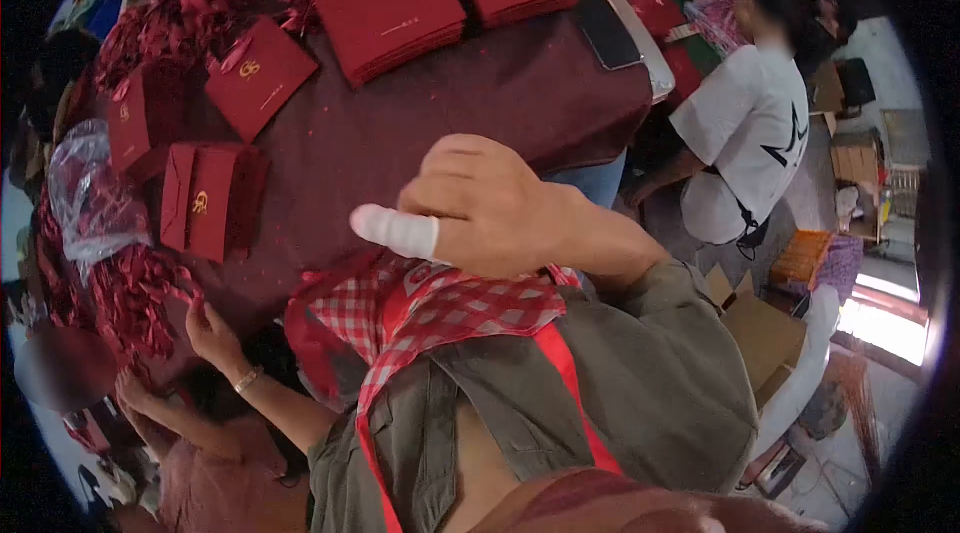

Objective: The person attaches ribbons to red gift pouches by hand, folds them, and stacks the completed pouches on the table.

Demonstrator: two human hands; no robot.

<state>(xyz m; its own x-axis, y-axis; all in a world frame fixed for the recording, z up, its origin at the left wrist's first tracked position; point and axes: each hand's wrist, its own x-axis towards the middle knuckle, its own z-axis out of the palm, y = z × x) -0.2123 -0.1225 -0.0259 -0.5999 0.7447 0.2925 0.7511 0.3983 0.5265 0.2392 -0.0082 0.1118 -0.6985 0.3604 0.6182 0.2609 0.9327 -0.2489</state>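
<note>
My right hand (pixel 475 208) hovers over the dark red cloth (pixel 400 123), its fingers curled and a white covering (pixel 400 231) on one digit. Whatever it may hold is hidden. Lower left, my left hand (pixel 212 335), with a band at the wrist, pinches the end of a red ribbon (pixel 187 283) beside a heap of red ribbons (pixel 135 308). Just above that heap stand upright red envelopes (pixel 205 203) with a gold logo. Farther up, a single red bag (pixel 260 78) lies tilted on the cloth.
Two stacks of red bags (pixel 385 8) and a dark phone (pixel 608 28) lie at the far edge. Clear plastic (pixel 95 193) is at left. A co-worker's hands (pixel 150 398) are near my left hand. Another person (pixel 750 123) sits at right, near an open cardboard box (pixel 760 333).
</note>
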